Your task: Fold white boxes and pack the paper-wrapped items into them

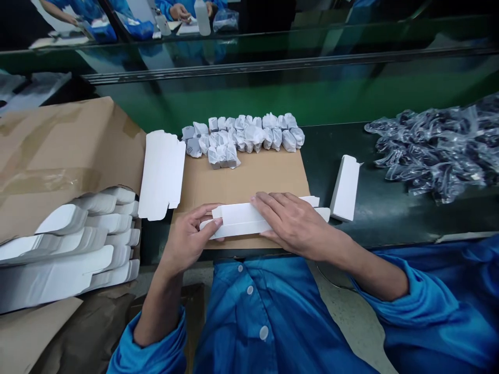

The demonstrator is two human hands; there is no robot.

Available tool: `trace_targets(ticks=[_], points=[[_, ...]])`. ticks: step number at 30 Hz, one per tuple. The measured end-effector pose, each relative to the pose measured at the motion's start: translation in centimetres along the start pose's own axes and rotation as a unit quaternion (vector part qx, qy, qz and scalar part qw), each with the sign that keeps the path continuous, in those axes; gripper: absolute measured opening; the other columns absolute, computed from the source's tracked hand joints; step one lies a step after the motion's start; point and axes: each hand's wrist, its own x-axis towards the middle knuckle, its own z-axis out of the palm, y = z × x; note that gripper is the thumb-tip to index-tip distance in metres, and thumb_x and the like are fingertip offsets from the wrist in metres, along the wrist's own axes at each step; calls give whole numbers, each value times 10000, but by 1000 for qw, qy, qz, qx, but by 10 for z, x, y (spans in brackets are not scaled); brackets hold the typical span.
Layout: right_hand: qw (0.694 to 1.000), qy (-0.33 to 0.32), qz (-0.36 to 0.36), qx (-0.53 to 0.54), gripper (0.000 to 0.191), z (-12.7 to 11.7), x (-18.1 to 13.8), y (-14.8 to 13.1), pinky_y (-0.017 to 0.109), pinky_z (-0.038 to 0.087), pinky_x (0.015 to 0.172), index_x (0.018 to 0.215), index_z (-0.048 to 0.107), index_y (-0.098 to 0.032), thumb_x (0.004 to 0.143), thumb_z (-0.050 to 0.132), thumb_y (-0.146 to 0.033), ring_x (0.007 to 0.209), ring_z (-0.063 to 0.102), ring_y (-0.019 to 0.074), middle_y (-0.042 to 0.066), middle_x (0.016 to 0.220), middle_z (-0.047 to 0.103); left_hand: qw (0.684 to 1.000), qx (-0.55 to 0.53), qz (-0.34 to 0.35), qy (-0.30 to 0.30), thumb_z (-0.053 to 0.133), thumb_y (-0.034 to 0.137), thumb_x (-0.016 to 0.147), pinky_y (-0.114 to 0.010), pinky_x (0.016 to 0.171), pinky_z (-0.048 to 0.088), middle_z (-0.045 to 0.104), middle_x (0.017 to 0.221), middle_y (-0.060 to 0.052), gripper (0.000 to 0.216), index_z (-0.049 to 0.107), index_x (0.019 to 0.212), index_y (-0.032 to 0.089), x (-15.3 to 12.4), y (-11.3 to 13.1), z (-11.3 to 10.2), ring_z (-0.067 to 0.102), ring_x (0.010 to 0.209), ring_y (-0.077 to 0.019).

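Your left hand [194, 231] pinched the left end of the white carton [238, 219], which was over the cardboard sheet [249, 176]. Your right hand [292, 221] lay across its right portion; whether it gripped could not be told. The carton appeared light, thin-walled and easily dented, likely held best along its creases.

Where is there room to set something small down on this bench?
Bare patches: the cardboard sheet between the wrapped pieces and the held carton, and the dark tabletop between the separate white box and bagged items. It's crowded at left, with flat white cartons packed together.
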Motion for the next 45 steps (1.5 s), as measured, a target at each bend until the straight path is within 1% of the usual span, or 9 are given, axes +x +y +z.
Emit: trace_targets(ticks=[11,19,27,30,34,36,40,42,45], points=[[1000,5,10,21,475,8,-3,2,517,478,991,1393,437,-27,976,439,-254,1202,566,363,264,1316,572,998,6,-26,53,751,418,730,-280,509,613,694,680,-8,396,712,996,126,13,-8,13,664,556,-158],[1000,-13,2,14,472,-2,1,8,472,533,889,1337,476,-1,948,497,-267,1088,618,349,253,1253,608,1000,7,-15,-10,785,353,693,-239,494,570,705,652,5,377,714,1002,151,18,-2,4,644,503,-137],[999,-44,10,10,351,11,-11,7,416,550,802,1279,529,-42,980,373,-141,973,664,288,209,1130,679,998,17,-29,54,718,270,701,-192,439,497,721,717,-20,152,741,788,148,31,-13,18,625,560,-123],[999,-12,33,18,342,13,-14,16,391,557,762,1260,540,-63,991,441,-249,933,674,273,186,1124,692,999,-32,-24,26,748,340,733,-232,477,537,726,700,-25,346,711,1020,151,25,-11,11,650,535,-144],[973,110,199,-34,434,24,-7,19,379,559,725,1271,533,-60,964,531,-367,921,688,288,205,1133,697,971,-77,127,187,615,428,892,-323,695,612,752,957,-74,497,524,1323,198,4,-3,27,734,767,-187],[957,162,238,-43,447,34,0,6,388,563,724,1283,524,-43,968,518,-361,905,692,296,219,1111,702,960,-62,192,193,575,480,911,-365,851,593,668,1243,-137,579,436,1402,207,-2,-1,52,703,1027,-226],[970,175,140,98,520,39,6,-31,431,552,903,1390,428,-13,975,484,-323,1118,637,319,251,1243,637,959,-51,181,212,668,512,838,-357,979,522,405,1521,-174,904,154,1530,237,4,-3,89,562,1266,-266],[952,141,126,239,589,30,6,-36,419,544,945,1435,403,-91,950,544,-394,1156,619,287,194,1283,625,954,-20,163,249,710,460,816,-334,976,509,441,1482,-153,830,270,1482,232,11,-4,89,566,1242,-260],[884,143,197,399,549,12,10,-21,361,563,827,1415,468,-219,923,599,-426,954,650,207,91,1143,663,969,19,168,181,745,415,783,-329,940,513,503,1403,-120,713,411,1387,233,14,-4,75,590,1179,-248]])
